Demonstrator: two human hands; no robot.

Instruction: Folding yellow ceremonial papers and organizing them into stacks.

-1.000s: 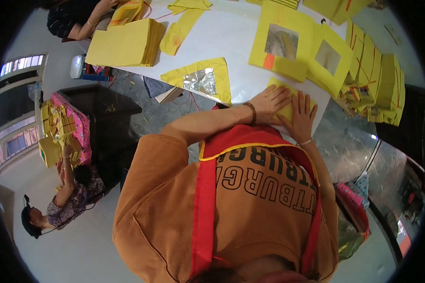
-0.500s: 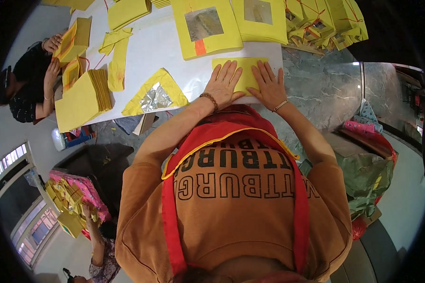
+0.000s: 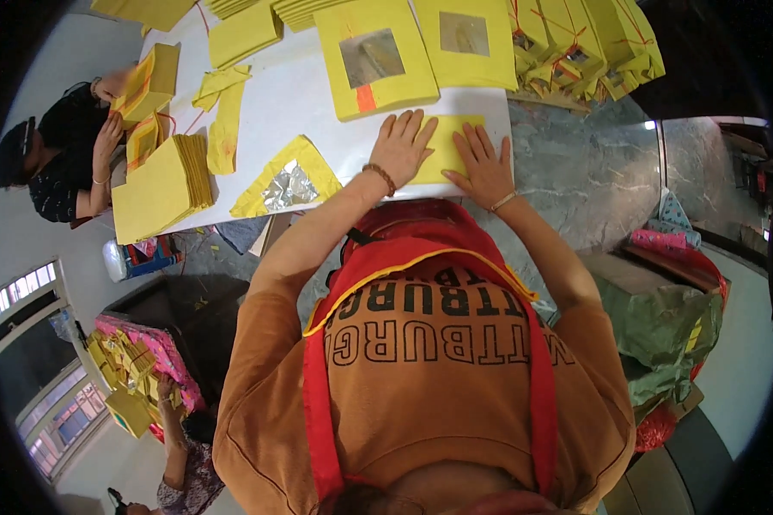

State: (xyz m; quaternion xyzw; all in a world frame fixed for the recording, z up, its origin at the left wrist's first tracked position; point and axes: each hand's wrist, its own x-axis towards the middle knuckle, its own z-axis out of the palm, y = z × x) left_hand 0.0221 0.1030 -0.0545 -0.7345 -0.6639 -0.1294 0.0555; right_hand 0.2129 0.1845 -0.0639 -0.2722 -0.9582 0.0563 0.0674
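A small yellow paper sheet or packet (image 3: 445,153) lies at the near edge of the white table, right in front of me. My left hand (image 3: 399,148) rests flat over its left side, fingers stretched out. On its right side lies my right hand (image 3: 483,165), also flat with fingers apart. Neither hand grips anything. Just beyond stands a thick yellow paper stack (image 3: 339,73) with a square picture and an orange strip. Left of my left arm is a folded yellow triangle (image 3: 288,178) with silver foil on it.
Bundles of yellow paper tied with red cord (image 3: 567,43) fill the far right corner. A fanned yellow stack (image 3: 163,189) stands at the left edge, by a co-worker's hand (image 3: 109,133). Another person sits lower left near a pink-covered pile (image 3: 167,360). A green-wrapped box (image 3: 661,318) is at right.
The view has shifted a little. My left hand has slid to the left edge of the yellow sheet, covering it; my right hand stays flat on the right side.
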